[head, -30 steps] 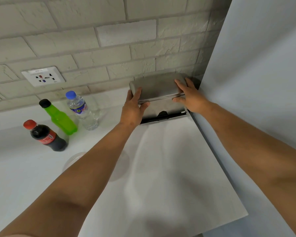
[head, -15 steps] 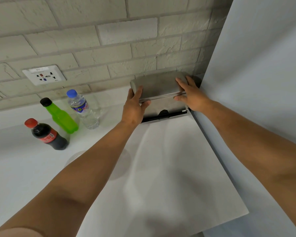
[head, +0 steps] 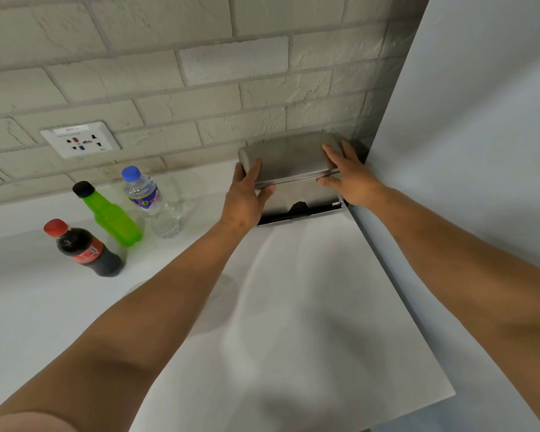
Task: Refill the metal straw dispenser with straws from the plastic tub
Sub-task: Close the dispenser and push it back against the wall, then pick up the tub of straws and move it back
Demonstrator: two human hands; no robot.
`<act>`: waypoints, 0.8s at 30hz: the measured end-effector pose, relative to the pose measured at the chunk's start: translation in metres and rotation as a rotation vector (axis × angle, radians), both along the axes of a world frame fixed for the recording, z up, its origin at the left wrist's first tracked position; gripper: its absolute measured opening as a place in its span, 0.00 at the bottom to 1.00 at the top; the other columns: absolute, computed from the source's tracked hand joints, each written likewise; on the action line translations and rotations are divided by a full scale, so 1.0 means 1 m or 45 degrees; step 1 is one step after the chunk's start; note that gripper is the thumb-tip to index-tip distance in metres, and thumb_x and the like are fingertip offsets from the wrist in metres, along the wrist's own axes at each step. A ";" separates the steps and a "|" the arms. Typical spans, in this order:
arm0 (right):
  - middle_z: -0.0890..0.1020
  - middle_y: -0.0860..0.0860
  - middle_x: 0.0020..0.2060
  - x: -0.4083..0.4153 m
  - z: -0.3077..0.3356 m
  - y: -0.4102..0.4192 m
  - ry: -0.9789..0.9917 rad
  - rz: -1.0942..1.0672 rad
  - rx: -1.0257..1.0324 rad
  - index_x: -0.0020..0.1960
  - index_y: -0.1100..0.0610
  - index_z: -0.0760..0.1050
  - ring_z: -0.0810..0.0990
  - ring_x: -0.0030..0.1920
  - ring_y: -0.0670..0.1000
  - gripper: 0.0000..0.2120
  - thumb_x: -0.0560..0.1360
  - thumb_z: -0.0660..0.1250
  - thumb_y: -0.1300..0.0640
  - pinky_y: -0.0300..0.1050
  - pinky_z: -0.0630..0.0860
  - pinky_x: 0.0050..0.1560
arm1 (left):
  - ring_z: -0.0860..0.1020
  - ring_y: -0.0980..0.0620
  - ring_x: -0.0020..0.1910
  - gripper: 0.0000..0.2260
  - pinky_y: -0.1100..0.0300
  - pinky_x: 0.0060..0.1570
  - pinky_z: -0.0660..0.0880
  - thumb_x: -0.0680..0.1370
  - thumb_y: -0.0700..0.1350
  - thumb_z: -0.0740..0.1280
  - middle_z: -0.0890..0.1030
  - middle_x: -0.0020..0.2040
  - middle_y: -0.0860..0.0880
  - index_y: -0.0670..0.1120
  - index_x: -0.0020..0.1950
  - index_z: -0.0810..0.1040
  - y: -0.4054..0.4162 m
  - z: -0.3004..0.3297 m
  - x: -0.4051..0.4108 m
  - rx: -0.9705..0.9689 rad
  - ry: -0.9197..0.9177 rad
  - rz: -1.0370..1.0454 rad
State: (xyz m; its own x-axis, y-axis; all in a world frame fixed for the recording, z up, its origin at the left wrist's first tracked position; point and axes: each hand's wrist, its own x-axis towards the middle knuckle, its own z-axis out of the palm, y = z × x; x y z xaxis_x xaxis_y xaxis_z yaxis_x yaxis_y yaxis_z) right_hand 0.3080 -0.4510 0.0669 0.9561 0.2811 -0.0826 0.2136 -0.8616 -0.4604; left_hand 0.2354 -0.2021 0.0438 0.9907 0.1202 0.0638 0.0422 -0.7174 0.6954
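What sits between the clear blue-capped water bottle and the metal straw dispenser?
Only bare white counter, in the head view: nothing stands between the clear blue-capped water bottle and the metal straw dispenser.

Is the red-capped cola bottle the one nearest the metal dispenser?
No, the blue-capped water bottle stands nearest the metal dispenser; the red-capped cola bottle is farthest from it.

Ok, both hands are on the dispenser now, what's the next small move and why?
Probably lift the lid up and back. The left hand and right hand grip its two ends, fingers on top and thumbs at its front edge; it looks closed, and nothing can go in until it opens.
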 end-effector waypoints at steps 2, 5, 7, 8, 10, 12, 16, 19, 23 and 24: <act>0.41 0.55 0.84 -0.010 -0.003 0.000 -0.013 -0.046 0.027 0.84 0.46 0.44 0.53 0.83 0.61 0.43 0.80 0.69 0.46 0.57 0.63 0.78 | 0.75 0.40 0.73 0.39 0.48 0.70 0.72 0.81 0.58 0.66 0.46 0.85 0.45 0.57 0.84 0.45 0.003 0.001 -0.007 0.059 0.091 0.019; 0.42 0.58 0.84 -0.045 -0.018 -0.002 -0.098 -0.123 0.151 0.84 0.49 0.44 0.51 0.83 0.62 0.44 0.80 0.70 0.47 0.58 0.61 0.78 | 0.73 0.40 0.74 0.42 0.48 0.71 0.70 0.80 0.58 0.67 0.48 0.85 0.44 0.54 0.84 0.43 0.013 -0.001 -0.029 0.137 0.119 -0.031; 0.45 0.56 0.84 -0.075 -0.030 -0.004 -0.168 -0.113 0.242 0.84 0.50 0.47 0.52 0.83 0.60 0.41 0.80 0.69 0.47 0.56 0.62 0.77 | 0.64 0.42 0.80 0.41 0.50 0.74 0.66 0.80 0.57 0.68 0.51 0.85 0.44 0.50 0.84 0.47 0.020 -0.002 -0.049 0.153 0.087 -0.028; 0.47 0.56 0.84 -0.088 -0.035 -0.005 -0.182 -0.087 0.251 0.84 0.51 0.49 0.52 0.83 0.59 0.40 0.81 0.68 0.47 0.55 0.62 0.78 | 0.61 0.43 0.81 0.41 0.52 0.74 0.65 0.80 0.56 0.68 0.52 0.85 0.44 0.47 0.84 0.47 0.022 -0.002 -0.061 0.142 0.058 -0.004; 0.47 0.55 0.84 -0.111 -0.039 -0.010 -0.134 -0.049 0.230 0.84 0.52 0.51 0.52 0.84 0.57 0.37 0.82 0.66 0.48 0.55 0.61 0.79 | 0.59 0.44 0.82 0.41 0.55 0.75 0.61 0.80 0.53 0.69 0.54 0.84 0.43 0.44 0.84 0.48 0.028 0.000 -0.082 0.100 0.019 0.042; 0.47 0.52 0.85 -0.130 -0.038 -0.015 -0.066 -0.023 0.212 0.83 0.51 0.54 0.54 0.83 0.55 0.35 0.82 0.66 0.48 0.53 0.61 0.78 | 0.64 0.42 0.79 0.38 0.52 0.75 0.64 0.80 0.53 0.69 0.60 0.82 0.42 0.44 0.83 0.54 0.034 0.002 -0.103 0.096 0.028 0.041; 0.52 0.49 0.84 -0.169 -0.024 -0.018 0.006 0.036 0.240 0.82 0.49 0.59 0.60 0.81 0.51 0.30 0.83 0.65 0.48 0.39 0.58 0.71 | 0.75 0.44 0.71 0.28 0.53 0.70 0.71 0.80 0.52 0.70 0.74 0.74 0.44 0.46 0.78 0.69 0.041 0.006 -0.150 0.183 0.074 -0.120; 0.56 0.48 0.83 -0.197 -0.016 -0.016 0.056 0.076 0.353 0.80 0.49 0.63 0.64 0.80 0.50 0.28 0.83 0.65 0.49 0.41 0.62 0.74 | 0.77 0.49 0.68 0.23 0.58 0.66 0.72 0.80 0.53 0.71 0.78 0.71 0.49 0.50 0.74 0.74 0.044 0.010 -0.186 0.181 0.119 -0.225; 0.62 0.44 0.81 -0.236 -0.014 -0.004 0.126 0.081 0.485 0.77 0.46 0.67 0.75 0.70 0.48 0.25 0.81 0.67 0.49 0.48 0.72 0.72 | 0.77 0.55 0.65 0.21 0.63 0.63 0.71 0.79 0.53 0.71 0.78 0.68 0.56 0.53 0.72 0.76 0.057 0.012 -0.224 0.148 0.088 -0.248; 0.64 0.43 0.80 -0.245 -0.014 0.002 0.141 0.084 0.502 0.77 0.46 0.68 0.76 0.69 0.47 0.25 0.81 0.67 0.49 0.46 0.73 0.70 | 0.77 0.56 0.65 0.20 0.64 0.64 0.70 0.79 0.53 0.71 0.77 0.67 0.58 0.53 0.71 0.76 0.061 0.013 -0.231 0.136 0.073 -0.242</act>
